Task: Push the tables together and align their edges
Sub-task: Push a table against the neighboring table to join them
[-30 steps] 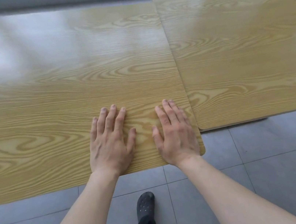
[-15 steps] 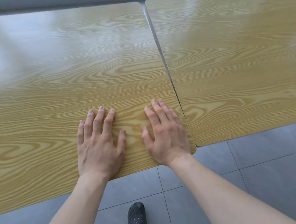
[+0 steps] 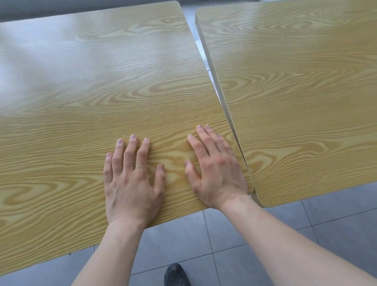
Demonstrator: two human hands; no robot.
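While both tables [image 3: 310,100] run off frame, left hand [image 3: 131,183] and right hand [image 3: 216,170] press flat, fingers straight.

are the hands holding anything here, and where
Nothing is gripped. The left hand and right hand lie flat, fingers straight, on the left table near its front right corner.

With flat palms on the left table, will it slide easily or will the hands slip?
The left table looks glossy, so the flat left hand and right hand may slip. It probably slides as one stiff slab over the smooth floor tiles, and seems unlikely to tip.
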